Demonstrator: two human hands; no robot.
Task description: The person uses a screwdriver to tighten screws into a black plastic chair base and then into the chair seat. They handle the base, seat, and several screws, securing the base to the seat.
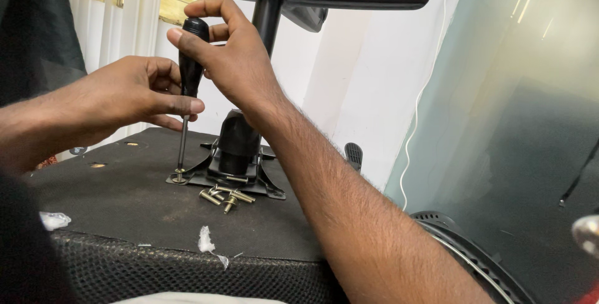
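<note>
Screwdriver upright on the chair's underside

Your right hand [228,60] closes on the screwdriver [189,73] handle; your left hand [134,95] pinches its shaft. Below them, its tip meets the mounting plate [240,182] edge, loose bolts [226,196] just beside.

Office: upturned swivel chair [249,154], blinds [106,10]

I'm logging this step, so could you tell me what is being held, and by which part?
A black-handled screwdriver: the right hand wraps the top of its handle, and the left hand pinches its lower end near the shaft.
</note>
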